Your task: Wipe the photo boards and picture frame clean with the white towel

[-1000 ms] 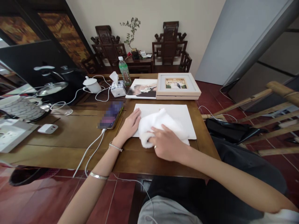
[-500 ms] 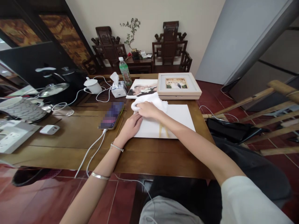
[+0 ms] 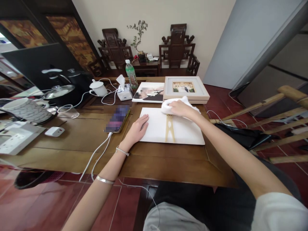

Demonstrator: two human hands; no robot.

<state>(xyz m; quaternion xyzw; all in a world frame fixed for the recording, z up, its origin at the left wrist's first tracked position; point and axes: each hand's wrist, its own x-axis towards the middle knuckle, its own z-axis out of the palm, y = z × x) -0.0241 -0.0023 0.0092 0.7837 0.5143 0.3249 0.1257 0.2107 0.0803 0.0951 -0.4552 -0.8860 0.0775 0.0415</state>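
R hand (image 3: pixel 179 108) clenched on wht cloth (image 3: pixel 185 100) @ far edge of wht board (image 3: pixel 186 133), L hand (image 3: pixel 137 129) unclenched @ L edge

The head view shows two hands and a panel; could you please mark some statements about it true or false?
1. The right hand holds a cloth. True.
2. The left hand rests at the left edge of the panel. True.
3. The cloth covers the whole panel. False: it is only at the far side.
4. The left hand touches the cloth. False: they are apart.
5. The phone lies left of the left hand. True.
6. The phone has nothing plugged in. False: a cable meets its near end.
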